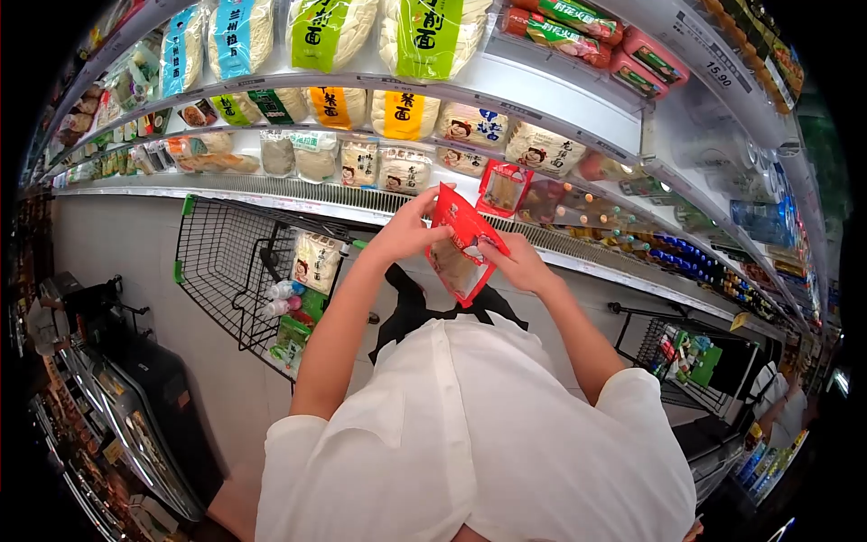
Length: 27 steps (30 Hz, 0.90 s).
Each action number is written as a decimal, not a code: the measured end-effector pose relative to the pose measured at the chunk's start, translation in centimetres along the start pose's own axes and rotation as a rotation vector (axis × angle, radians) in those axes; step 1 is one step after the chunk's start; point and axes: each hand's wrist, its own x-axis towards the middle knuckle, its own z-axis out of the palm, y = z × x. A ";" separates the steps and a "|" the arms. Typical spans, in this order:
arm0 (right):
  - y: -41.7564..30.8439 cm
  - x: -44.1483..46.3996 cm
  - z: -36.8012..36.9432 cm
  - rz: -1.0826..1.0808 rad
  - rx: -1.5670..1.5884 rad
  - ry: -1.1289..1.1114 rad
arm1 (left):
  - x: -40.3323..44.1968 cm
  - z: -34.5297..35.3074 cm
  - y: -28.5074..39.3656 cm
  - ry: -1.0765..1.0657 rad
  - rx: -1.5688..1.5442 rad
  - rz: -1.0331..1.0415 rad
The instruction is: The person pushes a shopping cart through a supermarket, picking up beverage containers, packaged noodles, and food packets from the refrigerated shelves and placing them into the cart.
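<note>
The red packet [470, 230] is of smooth, shiny plastic, flat and rectangular, and it leans in the air before the shelf [361, 197]. I take this packet as the middle of the clock. Its lower part has a transparent window, where something pale brown can be seen, but I cannot tell what it is.

The left hand [408, 229] has its fingers closed on the upper left edge, with the thumb pressed on the front face. The right hand [521, 264] pinches the right edge, with only the thickness of the packet in its grip; the fingertips behind are hidden.

At 1 o'clock, a similar red pack [504, 188] stands at the front of the shelf. At 12 o'clock is a soft, bulging bag of pale noodles [429, 36] with a green label; farther out at 1 o'clock lie smooth, cylindrical sausages [555, 32] in red wrapping.

At 9 o'clock is a cart [221, 262] of thin black wire with green plastic corners. It contains a clear noodle bag [316, 257], small white rounded items [280, 305] and a crinkled green bag [291, 339]. At 4 o'clock, a second wire cart [646, 343] holds green and red packages [694, 359].
</note>
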 end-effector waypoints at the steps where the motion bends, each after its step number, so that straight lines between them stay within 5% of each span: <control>1: 2.0 0.1 -0.8 -0.024 -0.037 0.056 | 1.9 0.3 -1.5 -0.064 -0.009 -0.017; 6: 12.7 2.2 -2.9 0.039 -0.219 0.162 | 8.6 3.6 -5.2 -0.055 0.162 -0.096; 10: 19.8 5.9 -2.3 -0.041 -0.111 0.542 | 13.9 7.0 -9.9 0.102 0.259 -0.037; 14: 26.0 9.9 -1.6 0.133 -0.104 0.755 | 20.6 9.9 -17.2 0.298 0.452 0.033; 17: 29.9 12.3 -0.9 0.454 -0.032 0.892 | 24.2 11.4 -19.5 0.322 0.453 -0.001; 27: 35.8 13.8 -0.9 0.469 0.054 0.841 | 26.8 12.8 -25.6 0.334 0.334 -0.028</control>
